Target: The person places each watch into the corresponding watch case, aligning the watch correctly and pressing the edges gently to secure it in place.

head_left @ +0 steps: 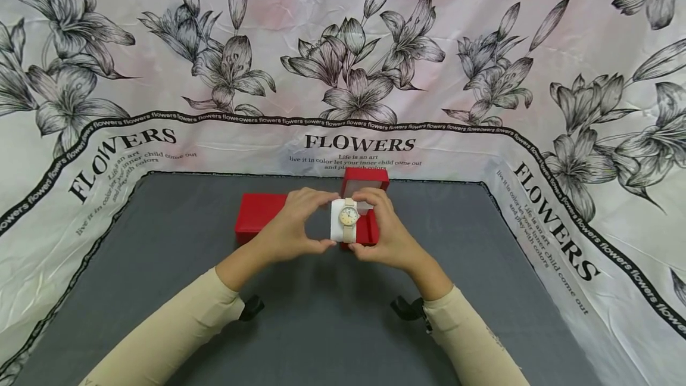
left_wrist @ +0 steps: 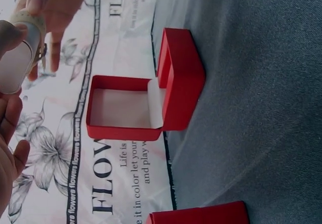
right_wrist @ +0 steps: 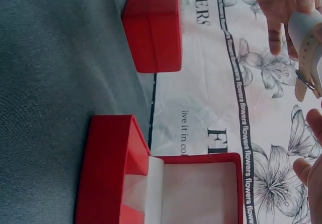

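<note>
- Closed red box resting on dark gray cloth.
- White fabric behind, printed with gray lilies.
- Black lettering reading "FLOWERS".

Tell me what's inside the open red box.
The open red box shows a white lid lining, a white flap beside it and red inner walls. Its floor cannot be fully seen: in the head view, the wristwatch and right hand cover part of the opening.
</note>
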A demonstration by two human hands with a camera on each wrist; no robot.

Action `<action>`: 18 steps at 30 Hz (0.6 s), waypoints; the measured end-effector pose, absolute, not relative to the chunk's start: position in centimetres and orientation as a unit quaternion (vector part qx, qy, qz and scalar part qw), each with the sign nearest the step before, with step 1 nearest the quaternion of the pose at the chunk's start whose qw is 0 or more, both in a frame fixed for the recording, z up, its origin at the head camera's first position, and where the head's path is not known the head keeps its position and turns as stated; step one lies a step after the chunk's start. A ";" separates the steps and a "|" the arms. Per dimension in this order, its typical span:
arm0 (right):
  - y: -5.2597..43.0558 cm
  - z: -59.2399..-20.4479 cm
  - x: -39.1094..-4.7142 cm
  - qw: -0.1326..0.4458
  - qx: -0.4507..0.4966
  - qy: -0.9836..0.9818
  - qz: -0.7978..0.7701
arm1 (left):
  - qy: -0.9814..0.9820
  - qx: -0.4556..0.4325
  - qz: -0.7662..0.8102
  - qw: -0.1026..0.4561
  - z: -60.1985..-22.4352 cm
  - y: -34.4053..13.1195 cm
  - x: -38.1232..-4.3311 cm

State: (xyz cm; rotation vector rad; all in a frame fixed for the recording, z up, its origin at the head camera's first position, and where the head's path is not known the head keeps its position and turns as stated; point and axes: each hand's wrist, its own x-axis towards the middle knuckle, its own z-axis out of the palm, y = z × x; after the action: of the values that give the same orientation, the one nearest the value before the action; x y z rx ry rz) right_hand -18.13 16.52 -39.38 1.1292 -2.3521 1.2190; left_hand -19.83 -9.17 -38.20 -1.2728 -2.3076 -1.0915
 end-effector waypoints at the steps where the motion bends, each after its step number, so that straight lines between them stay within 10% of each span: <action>1: 16.5 -39.3 -18.1 0.131 0.390 -0.811 0.416 | -0.798 -0.444 -0.380 0.147 -38.2 -9.1 -19.8; 18: 16.8 -39.2 -18.6 0.145 0.409 -0.826 0.361 | -0.800 -0.442 -0.363 0.180 -38.7 -9.1 -20.0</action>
State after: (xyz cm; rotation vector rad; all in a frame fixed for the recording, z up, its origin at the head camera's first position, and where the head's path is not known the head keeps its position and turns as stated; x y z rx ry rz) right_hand -18.60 16.85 -39.15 1.1787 -2.3787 1.0400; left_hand -19.97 -9.13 -38.73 -1.2498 -2.2614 -1.0248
